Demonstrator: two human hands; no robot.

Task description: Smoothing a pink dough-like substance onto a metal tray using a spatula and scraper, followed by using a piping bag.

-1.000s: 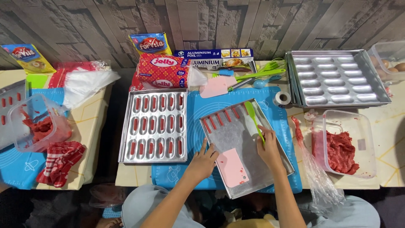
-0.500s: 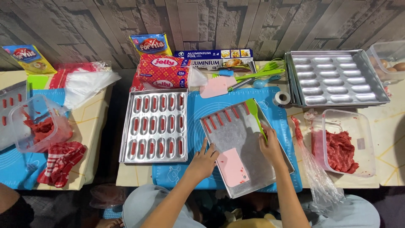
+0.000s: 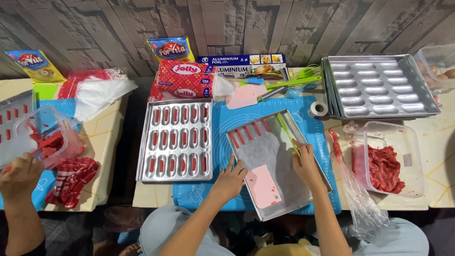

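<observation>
A flat metal tray (image 3: 303, 192) lies tilted on a blue mat (image 3: 227, 123) in front of me. Several red strips (image 3: 250, 132) line its far edge, and a pink scraper (image 3: 262, 186) lies on its near part. My left hand (image 3: 231, 179) rests on the tray's left rim, fingers spread. My right hand (image 3: 305, 161) grips a thin green tool (image 3: 287, 132) that runs along the tray's right side.
A metal mould tray (image 3: 175, 140) filled with red pieces stands to the left. An empty mould tray (image 3: 379, 85) sits back right, with a clear tub of red mince (image 3: 388, 161) beneath it. Another person's hand (image 3: 19, 173) holds a plastic tub (image 3: 47, 142) at far left. Packets and a foil box line the wall.
Another person's hand has come into view at far left and tipped the plastic tub. My right hand has shifted slightly along the tray with the green tool.
</observation>
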